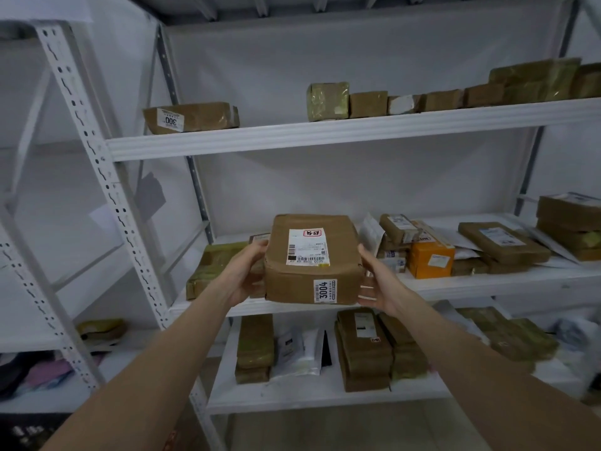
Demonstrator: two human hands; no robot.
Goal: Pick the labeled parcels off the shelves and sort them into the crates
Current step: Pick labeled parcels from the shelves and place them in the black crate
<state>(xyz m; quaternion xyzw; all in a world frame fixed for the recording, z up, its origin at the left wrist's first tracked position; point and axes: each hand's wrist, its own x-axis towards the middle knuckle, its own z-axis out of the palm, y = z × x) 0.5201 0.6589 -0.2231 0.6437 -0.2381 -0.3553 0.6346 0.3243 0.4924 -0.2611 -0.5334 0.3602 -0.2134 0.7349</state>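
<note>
While two hands (245,271) (382,284) hold one parcel (312,258), three shelves (325,131)

Held parcel (312,271) "3004" (upper parcel (195,117) "300")
</note>
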